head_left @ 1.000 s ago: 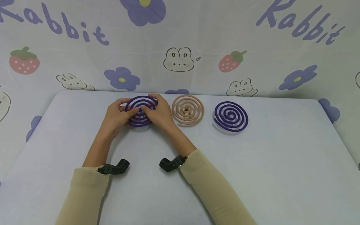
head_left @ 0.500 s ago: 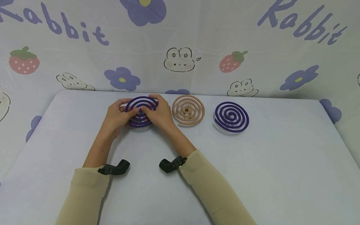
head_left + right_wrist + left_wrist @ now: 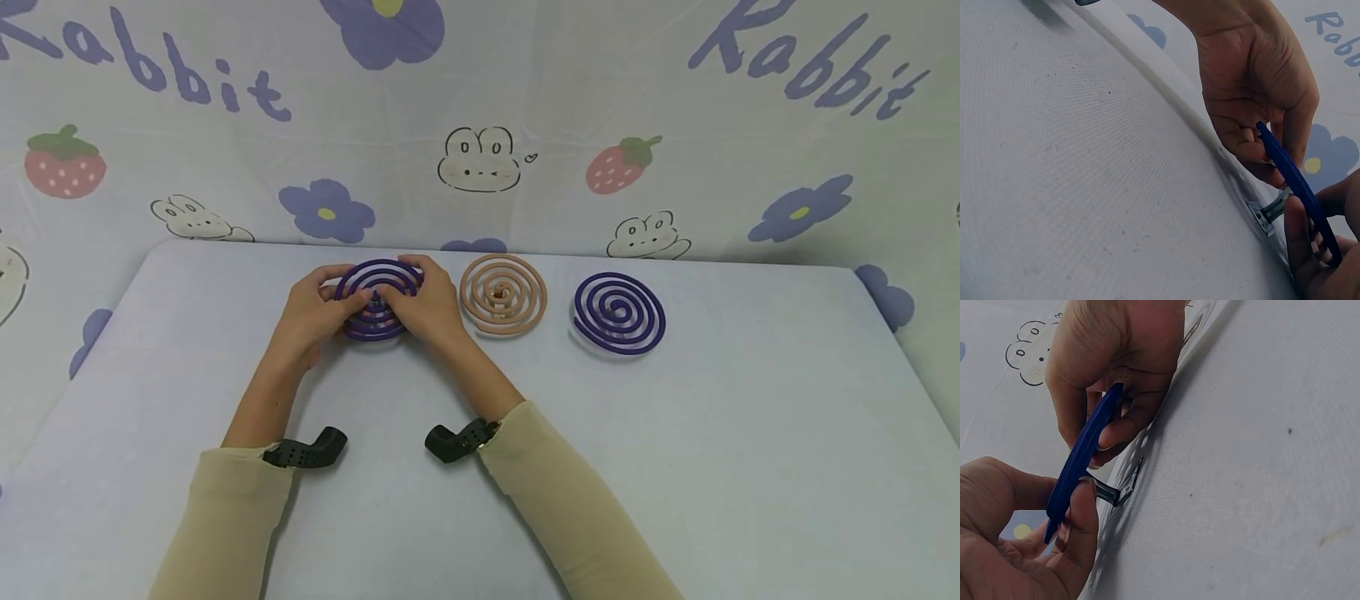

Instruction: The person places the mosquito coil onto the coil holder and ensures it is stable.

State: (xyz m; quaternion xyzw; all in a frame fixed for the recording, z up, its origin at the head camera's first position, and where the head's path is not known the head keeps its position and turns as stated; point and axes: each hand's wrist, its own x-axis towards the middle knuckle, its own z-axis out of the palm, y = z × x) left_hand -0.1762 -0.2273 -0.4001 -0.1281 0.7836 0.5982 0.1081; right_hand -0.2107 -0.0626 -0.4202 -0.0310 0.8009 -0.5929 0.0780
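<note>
A dark purple mosquito coil (image 3: 377, 337) is between my two hands at the back left of the table, looking blue in the wrist views. My left hand (image 3: 309, 310) grips its left side, thumb on top near the centre and fingers underneath. From the right, my right hand (image 3: 429, 307) holds it the same way, the thumbs close together. Under the coil's centre is a small metal stand (image 3: 1110, 492), its foot at the table surface; the left wrist view shows the coil (image 3: 1079, 465) edge-on. Fingers partly hide where coil and stand meet.
A tan mosquito coil (image 3: 502, 329) sits raised on a stand just right of my right hand. Farther right is another purple coil (image 3: 618, 346). The white table (image 3: 675, 467) ends at a printed cloth backdrop (image 3: 540, 208). Black wrist cameras (image 3: 307, 450) stick out from both forearms.
Both hands keep their hold on the purple coil. The whole picture shifts very slightly; the other coils stay where they were on the table.
</note>
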